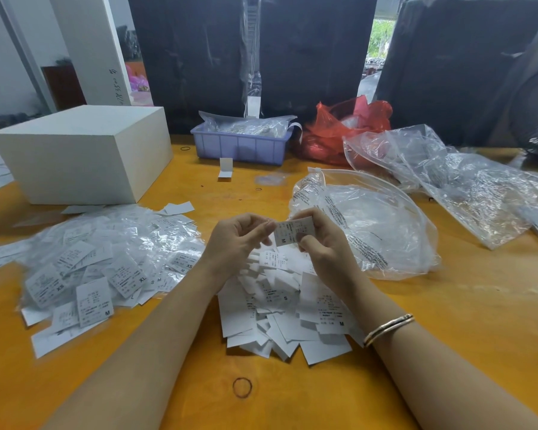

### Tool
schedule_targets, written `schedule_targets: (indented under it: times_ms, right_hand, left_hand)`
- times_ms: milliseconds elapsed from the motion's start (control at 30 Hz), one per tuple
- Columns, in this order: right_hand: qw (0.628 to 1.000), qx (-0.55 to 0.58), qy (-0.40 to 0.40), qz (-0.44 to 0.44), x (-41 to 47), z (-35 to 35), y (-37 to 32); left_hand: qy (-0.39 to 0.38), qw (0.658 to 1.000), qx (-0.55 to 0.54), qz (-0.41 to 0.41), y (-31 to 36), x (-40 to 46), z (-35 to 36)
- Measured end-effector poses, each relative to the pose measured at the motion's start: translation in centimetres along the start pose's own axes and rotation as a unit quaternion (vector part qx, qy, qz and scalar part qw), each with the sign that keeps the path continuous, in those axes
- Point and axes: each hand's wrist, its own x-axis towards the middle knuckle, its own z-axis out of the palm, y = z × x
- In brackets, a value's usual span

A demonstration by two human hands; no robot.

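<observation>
The size label (288, 234), a small white slip printed with an M, is held up between both hands just above a loose pile of labels (280, 311) on the orange table (448, 321). Its smaller print is too blurred to read. The right hand (322, 240) pinches the label's right side between thumb and curled fingers. The left hand (239, 240), fingers curled, pinches the left edge with its fingertips. A gold bangle (389, 328) sits on the right forearm.

To the left lies a second heap of labels (106, 265) under clear plastic film, and beyond it a white box (84, 153). An open clear zip bag (370, 231) lies just right of the hands. At the far edge stand a blue tray (239, 147) holding what look like bagged items and a red plastic bag (348, 125). A rubber band (242, 387) lies near the front, between the forearms.
</observation>
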Motion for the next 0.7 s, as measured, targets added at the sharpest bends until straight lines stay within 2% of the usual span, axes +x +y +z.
schedule_targets:
  times_ms: [700]
  right_hand:
    - [0.999, 0.045, -0.003, -0.031, 0.00, 0.23, 0.56]
  left_hand:
    - [0.049, 0.996, -0.065, -0.042, 0.33, -0.17, 0.22]
